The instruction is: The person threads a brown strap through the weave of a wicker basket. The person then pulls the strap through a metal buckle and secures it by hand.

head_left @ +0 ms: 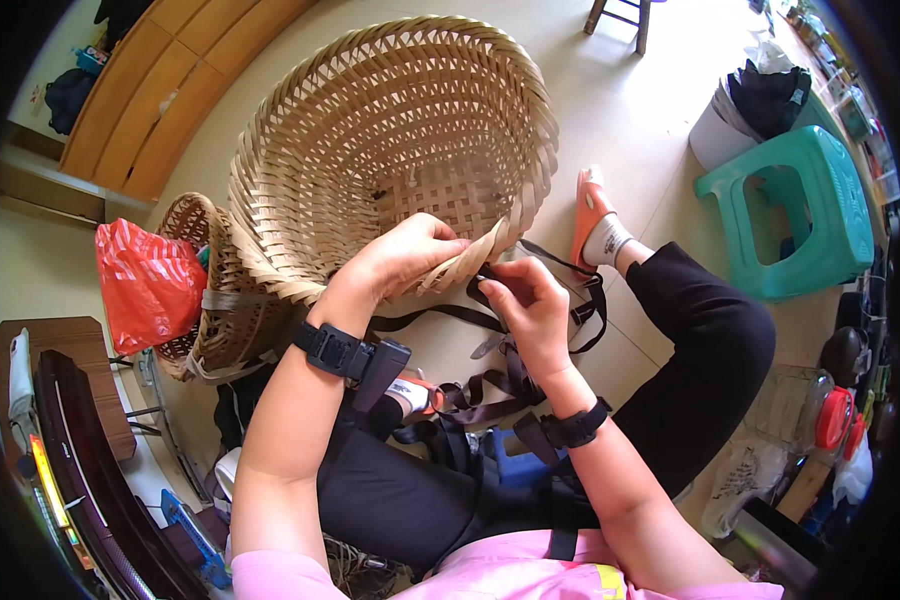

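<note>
A large woven bamboo basket [370,130] stands tilted in front of me, its open mouth toward me. My left hand [405,255] is closed over the near rim, with its fingers curled to the inside of the weave. Just right of it, my right hand [532,305] pinches a black strap [480,285] at the outside of the same rim. The strap's end is partly hidden by my fingers and the rim. More black webbing [485,395] hangs and lies loosely below my hands, between my legs.
A smaller woven basket [215,325] with a red striped plastic bag [140,285] stands at left. At right are a green plastic stool [815,215], a lined bin [720,130] and a red-lidded clear jar [795,405]. A blue object [520,460] lies between my legs.
</note>
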Demonstrator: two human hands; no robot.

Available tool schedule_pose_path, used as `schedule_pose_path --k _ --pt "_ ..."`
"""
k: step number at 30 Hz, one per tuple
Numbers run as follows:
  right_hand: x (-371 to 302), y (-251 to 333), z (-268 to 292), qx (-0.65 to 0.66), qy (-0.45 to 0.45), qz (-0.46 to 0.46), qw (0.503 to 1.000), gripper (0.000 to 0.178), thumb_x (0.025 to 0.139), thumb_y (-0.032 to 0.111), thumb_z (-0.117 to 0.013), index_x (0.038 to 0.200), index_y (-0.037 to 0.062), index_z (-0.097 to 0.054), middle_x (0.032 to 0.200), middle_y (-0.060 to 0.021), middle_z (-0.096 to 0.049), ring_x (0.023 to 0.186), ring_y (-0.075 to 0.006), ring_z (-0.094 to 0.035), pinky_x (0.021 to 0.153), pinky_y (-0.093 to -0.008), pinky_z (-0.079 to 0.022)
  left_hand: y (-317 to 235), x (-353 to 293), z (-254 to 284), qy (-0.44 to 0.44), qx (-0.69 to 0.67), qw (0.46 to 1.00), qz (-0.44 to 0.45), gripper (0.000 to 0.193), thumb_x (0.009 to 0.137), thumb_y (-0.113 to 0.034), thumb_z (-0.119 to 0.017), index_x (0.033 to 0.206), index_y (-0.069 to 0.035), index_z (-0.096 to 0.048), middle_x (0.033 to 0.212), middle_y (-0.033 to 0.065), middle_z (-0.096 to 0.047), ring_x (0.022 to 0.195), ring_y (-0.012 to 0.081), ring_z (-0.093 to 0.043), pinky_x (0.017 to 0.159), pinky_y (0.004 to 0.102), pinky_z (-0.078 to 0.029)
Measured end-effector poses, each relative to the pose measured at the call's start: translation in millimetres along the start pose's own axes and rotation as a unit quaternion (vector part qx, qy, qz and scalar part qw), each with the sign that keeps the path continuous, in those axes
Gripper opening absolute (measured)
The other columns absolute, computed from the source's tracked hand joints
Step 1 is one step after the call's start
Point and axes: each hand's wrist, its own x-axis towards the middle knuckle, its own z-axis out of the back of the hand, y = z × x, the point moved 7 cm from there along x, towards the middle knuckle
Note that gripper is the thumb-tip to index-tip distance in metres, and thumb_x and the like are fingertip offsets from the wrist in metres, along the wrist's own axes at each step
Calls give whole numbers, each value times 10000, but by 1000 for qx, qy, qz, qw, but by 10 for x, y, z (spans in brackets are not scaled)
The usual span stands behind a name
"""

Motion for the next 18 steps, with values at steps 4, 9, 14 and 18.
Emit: schedule_pose_path --k 4,9,14,18 --pt "79 -148 -11 91 55 -141 984 368 806 167 -859 1009 13 -594 861 -34 -644 792 -103 -615 742 -255 -526 -17 -24 -14 18 8 1000 -1 390 992 -299 -628 1107 70 -684 853 32 -684 701 74 -600 621 248 -508" --pt "218 278 150 -242 -3 48 969 734 601 270 -952 1160 46 -533 1161 -78 -587 1062 -249 -587 905 -392 -489 -7 -48 -91 73 -26 997 -3 398 991 -317 -624 1090 65 -680 847 27 -677 684 68 -595 576 238 -486" --pt "238 752 93 -482 -28 239 842 857 475 355 -956 1162 60 -538 1446 -114 -419 1387 -342 -362 1123 -486 -305 12 -20 -40 -16 32 999 7 356 891 -264 -615 957 77 -694 788 72 -666 671 132 -588 583 317 -473" --pt "275 909 81 -532 -16 281 799 879 471 416 -950 1155 54 -533 1505 -109 -370 1452 -340 -296 1190 -517 -227 -3 -2 -82 -25 38 999 12 382 850 -300 -597 905 62 -705 747 91 -665 653 151 -594 590 347 -477"
